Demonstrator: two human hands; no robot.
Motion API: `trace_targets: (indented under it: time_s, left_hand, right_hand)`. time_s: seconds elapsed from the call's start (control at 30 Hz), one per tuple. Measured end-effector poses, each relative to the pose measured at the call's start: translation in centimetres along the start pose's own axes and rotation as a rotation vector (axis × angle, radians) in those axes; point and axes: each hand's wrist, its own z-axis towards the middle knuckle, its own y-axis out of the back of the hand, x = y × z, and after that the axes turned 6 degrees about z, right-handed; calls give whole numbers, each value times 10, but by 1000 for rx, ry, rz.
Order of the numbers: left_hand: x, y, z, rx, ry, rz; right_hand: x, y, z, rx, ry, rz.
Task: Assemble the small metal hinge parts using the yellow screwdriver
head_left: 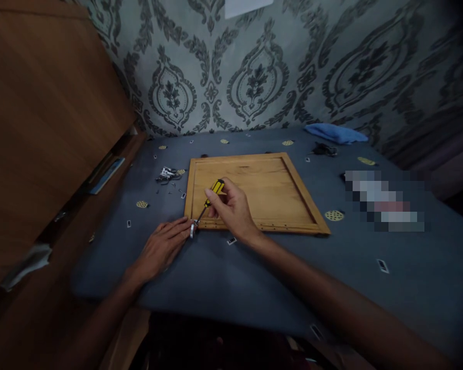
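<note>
A framed wooden panel (pixel 250 190), like a cabinet door, lies flat on the grey-blue patterned cloth. My right hand (pixel 233 208) grips a yellow-and-black screwdriver (pixel 215 191), which slants down to the panel's near left corner. At that corner sits a small silver metal fitting (pixel 193 229), perhaps a hinge, with the screwdriver's tip at it. My left hand (pixel 164 244) lies flat with its fingers stretched out, the fingertips against the corner and the fitting. Whether a screw is under the tip is too small to tell.
Loose metal fittings (pixel 168 174) and several small screws (pixel 172 186) lie left of the panel. Behind it on the right are a blue cloth (pixel 335 133) and a dark object (pixel 324 149). A blurred-out item (pixel 386 200) lies at right. Wooden furniture (pixel 50 113) borders the left.
</note>
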Motion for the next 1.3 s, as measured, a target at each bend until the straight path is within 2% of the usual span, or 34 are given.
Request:
trace_targets:
  time_s: [0.23,0.37,0.77,0.9,1.1,1.3]
  left_hand:
    - [0,-1,-1,-15,-14,17]
    - [0,1,0,-25,-14,19]
    - [-2,2,3,-61,-26,8]
    - [-2,4,4,-63,-37,9]
    - [-1,2,1,-28,-6,2]
    - [0,0,0,-29,1,-15]
  right_hand:
    - [2,-3,-4,29,-13,-4]
    - [10,-7,-8,81,8,-124]
    - [25,-21,-3,208,311,-427]
    - [25,-20,-4,191,274,-407]
    - [26,-11,-4,94,94,-236]
    - [26,-11,-4,67,53,-178]
